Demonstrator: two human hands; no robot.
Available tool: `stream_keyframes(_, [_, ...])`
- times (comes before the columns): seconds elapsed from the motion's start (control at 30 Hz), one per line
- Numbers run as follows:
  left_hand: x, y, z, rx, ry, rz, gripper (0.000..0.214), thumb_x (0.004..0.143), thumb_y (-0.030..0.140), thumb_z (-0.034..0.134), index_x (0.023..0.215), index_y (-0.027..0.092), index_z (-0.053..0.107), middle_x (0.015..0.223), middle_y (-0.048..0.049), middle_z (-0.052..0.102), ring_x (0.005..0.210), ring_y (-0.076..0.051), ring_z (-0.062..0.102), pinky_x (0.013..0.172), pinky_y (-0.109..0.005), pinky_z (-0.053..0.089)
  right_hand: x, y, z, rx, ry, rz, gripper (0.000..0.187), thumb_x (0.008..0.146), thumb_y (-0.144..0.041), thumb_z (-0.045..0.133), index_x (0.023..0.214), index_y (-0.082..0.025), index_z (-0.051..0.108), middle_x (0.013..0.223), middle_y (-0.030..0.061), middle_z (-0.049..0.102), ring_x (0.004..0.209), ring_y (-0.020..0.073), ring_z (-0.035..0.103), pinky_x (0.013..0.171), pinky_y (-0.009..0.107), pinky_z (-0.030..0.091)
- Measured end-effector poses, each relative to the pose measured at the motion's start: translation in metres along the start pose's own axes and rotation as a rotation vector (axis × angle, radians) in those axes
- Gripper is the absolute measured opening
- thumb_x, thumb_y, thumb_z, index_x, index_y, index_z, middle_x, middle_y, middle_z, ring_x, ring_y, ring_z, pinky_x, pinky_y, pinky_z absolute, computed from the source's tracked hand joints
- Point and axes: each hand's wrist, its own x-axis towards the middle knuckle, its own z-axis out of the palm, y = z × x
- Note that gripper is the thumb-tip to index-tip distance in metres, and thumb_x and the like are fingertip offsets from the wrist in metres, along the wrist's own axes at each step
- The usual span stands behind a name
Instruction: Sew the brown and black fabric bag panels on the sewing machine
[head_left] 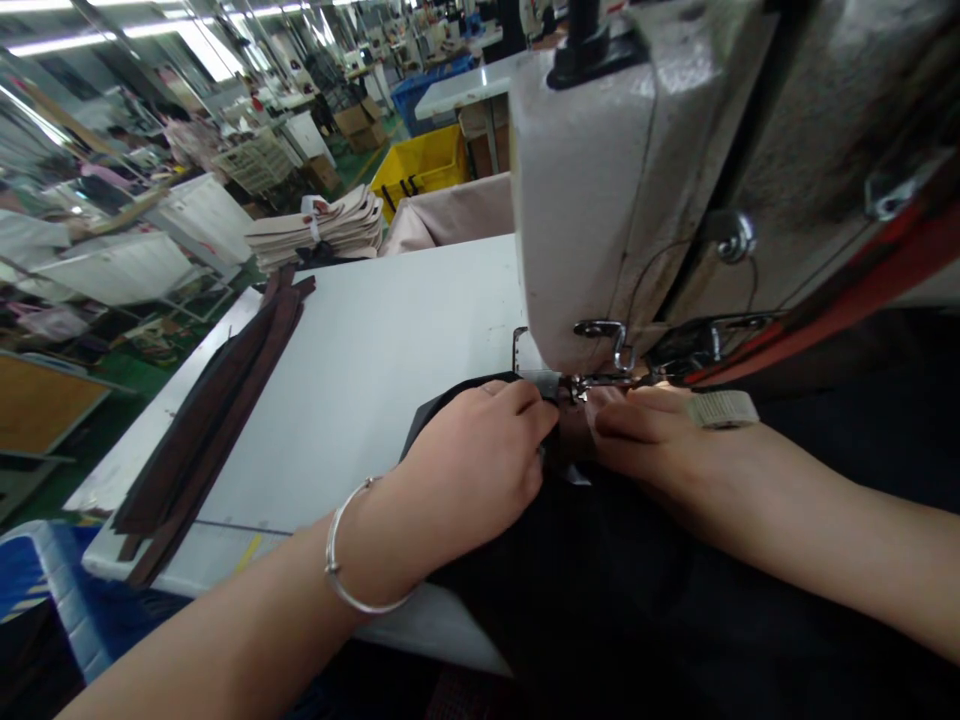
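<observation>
A sewing machine (600,200) stands over the right side of the white table, its presser foot (579,388) low between my hands. Black fabric (592,590) runs from the needle area down over the table's front edge. Just left of the foot, my left hand (480,450) is closed on the fabric's edge, fingers curled. My right hand (660,435) pinches the fabric right beside the foot, and its fingertips are partly hidden. A small brownish piece (571,430) of material shows between the hands. A roll-like band (721,409) sits at my right hand.
Dark brown fabric strips (217,420) lie along the table's left side. Beyond the table (375,350) are a bundle of beige pieces (322,228) and a yellow bin (424,165). A blue crate (71,590) stands at lower left. People work in the background.
</observation>
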Motion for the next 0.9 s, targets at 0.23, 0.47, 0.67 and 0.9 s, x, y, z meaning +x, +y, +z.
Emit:
stream_keyframes(0.23, [0.011, 0.002, -0.008, 0.245, -0.137, 0.083, 0.021, 0.094, 0.017, 0.051, 0.106, 0.013, 0.067, 0.099, -0.0111, 0.067, 0.088, -0.027, 0.064, 0.078, -0.042, 0.054, 0.004, -0.002, -0.001, 0.033, 0.025, 0.035, 0.033, 0.09, -0.007, 0.049, 0.096, -0.028, 0.073, 0.101, 0.0033, 0.074, 0.094, 0.0217, 0.068, 0.088, 0.037, 0.055])
stream_keyframes(0.47, [0.018, -0.018, -0.015, -0.212, -0.098, -0.103, 0.039, 0.105, 0.029, 0.031, 0.109, 0.017, 0.068, 0.108, -0.008, 0.071, 0.095, -0.019, 0.069, 0.088, -0.031, 0.054, 0.0, -0.008, -0.004, -0.127, 0.146, -0.055, 0.04, 0.085, 0.002, 0.041, 0.103, -0.017, 0.071, 0.109, 0.0081, 0.073, 0.099, 0.0233, 0.068, 0.086, 0.038, 0.055])
stream_keyframes(0.67, [0.036, -0.036, 0.007, -0.101, 0.153, -0.103, 0.019, 0.088, 0.02, 0.06, 0.103, 0.017, 0.071, 0.109, -0.009, 0.07, 0.103, -0.025, 0.065, 0.092, -0.037, 0.053, -0.004, -0.005, 0.003, -0.169, 0.143, -0.085, 0.043, 0.085, 0.003, 0.04, 0.11, -0.015, 0.069, 0.114, 0.007, 0.073, 0.105, 0.0241, 0.066, 0.082, 0.037, 0.057])
stream_keyframes(0.9, [0.061, -0.058, 0.009, -0.041, 0.168, -0.127, 0.018, 0.09, 0.014, 0.055, 0.099, 0.017, 0.071, 0.1, -0.009, 0.073, 0.097, -0.023, 0.066, 0.087, -0.037, 0.054, -0.013, -0.006, 0.007, -0.116, 0.042, -0.029, 0.06, 0.076, 0.008, 0.038, 0.126, -0.016, 0.062, 0.129, 0.0053, 0.067, 0.115, 0.0276, 0.063, 0.093, 0.049, 0.055])
